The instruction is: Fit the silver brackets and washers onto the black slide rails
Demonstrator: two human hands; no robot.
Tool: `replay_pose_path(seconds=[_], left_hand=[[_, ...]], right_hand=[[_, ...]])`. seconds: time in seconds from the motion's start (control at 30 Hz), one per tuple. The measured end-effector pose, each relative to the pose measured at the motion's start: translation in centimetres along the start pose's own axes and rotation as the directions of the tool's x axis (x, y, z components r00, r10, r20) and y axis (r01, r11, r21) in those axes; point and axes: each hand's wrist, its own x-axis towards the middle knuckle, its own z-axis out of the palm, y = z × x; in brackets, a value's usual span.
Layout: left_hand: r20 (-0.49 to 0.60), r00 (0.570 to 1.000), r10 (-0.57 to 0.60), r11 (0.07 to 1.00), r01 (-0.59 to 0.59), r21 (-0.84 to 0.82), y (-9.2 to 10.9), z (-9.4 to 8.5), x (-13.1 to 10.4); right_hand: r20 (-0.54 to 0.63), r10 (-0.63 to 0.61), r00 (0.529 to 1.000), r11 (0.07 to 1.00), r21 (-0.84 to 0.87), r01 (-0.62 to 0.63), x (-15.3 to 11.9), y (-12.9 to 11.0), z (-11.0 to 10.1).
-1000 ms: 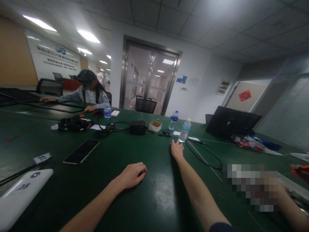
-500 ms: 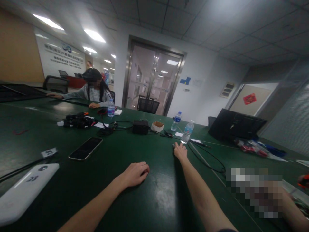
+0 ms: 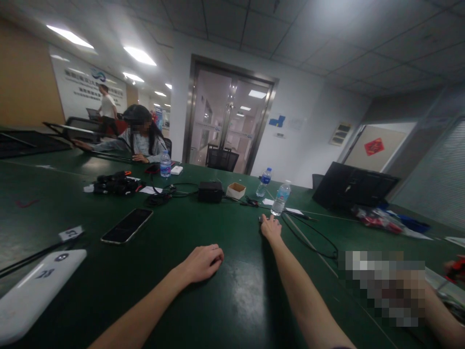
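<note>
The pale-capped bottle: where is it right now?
In the head view, the pale-capped bottle stands right of centre, just beyond the right hand, with a blue-capped bottle behind it to the left.

Green counter [image 3: 178,225]; white wall [image 3: 308,111] behind with metal-framed glass double door [image 3: 249,123], black chair [image 3: 222,159] in front. Tiled ceiling [image 3: 298,43], lit light panels [image 3: 140,55] at left. Tan wall [image 3: 27,72] far left, red sign [image 3: 374,147] toward right, blinds [image 3: 448,162] far right.
</note>
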Motion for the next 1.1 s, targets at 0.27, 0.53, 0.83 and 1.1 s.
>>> replay_pose_path(seconds=[0.27,0.53,0.83,1.1], left_hand=[[-0.008,1.000,0.025,0.999,-0.025,0.023,-0.64,0.64,0.19],[0.000,1.000,0.018,1.000,-0.018,0.016,-0.52,0.44,0.14],[0.006,1.000,0.014,1.000,-0.014,0.013,-0.43,0.41,0.17],[0.006,1.000,0.010,1.000,-0.010,0.013,-0.37,0.30,0.14]], right_hand=[[-0.010,-0.009,1.000,1.000,0.001,0.009,-0.11,0.05,0.22],[-0.028,-0.023,0.999,1.000,-0.007,0.022,-0.48,0.00,-0.11],[-0.045,-0.021,0.999,1.000,-0.003,0.021,-0.68,0.06,-0.08],[-0.037,-0.022,0.999,1.000,0.005,0.023,-0.63,0.09,-0.15]])
